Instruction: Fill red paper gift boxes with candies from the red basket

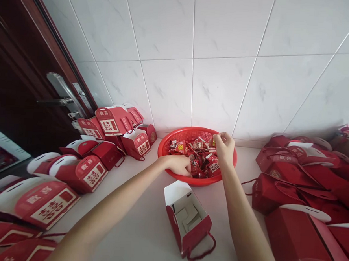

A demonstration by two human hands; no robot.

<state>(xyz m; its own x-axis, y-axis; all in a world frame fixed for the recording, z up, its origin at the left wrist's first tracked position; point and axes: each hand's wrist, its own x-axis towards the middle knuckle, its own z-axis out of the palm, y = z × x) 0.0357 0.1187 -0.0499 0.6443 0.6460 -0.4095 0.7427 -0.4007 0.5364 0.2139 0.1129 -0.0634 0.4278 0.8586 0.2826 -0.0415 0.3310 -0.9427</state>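
A red plastic basket [199, 182] holds many small red wrapped candies [203, 162]. My left hand [180, 165] reaches over its near-left rim, fingers down among the candies; the fingertips are mostly hidden. At the right side of the basket, my right hand [225, 147] is closed in a pinch. A small wrapped candy [214, 142] with a yellow patch shows at its fingertips. In front of the basket, between my forearms, stands an open red gift box [196, 232]. Its white inside shows no candies, and a dark red cord handle hangs at its near side.
Red gift boxes [95, 175] with white labels stand in rows and a stack along the left. More red boxes [298, 232] crowd the right side. A white tiled wall [221, 90] rises behind the basket. At the left is a dark door with a metal handle [66, 96].
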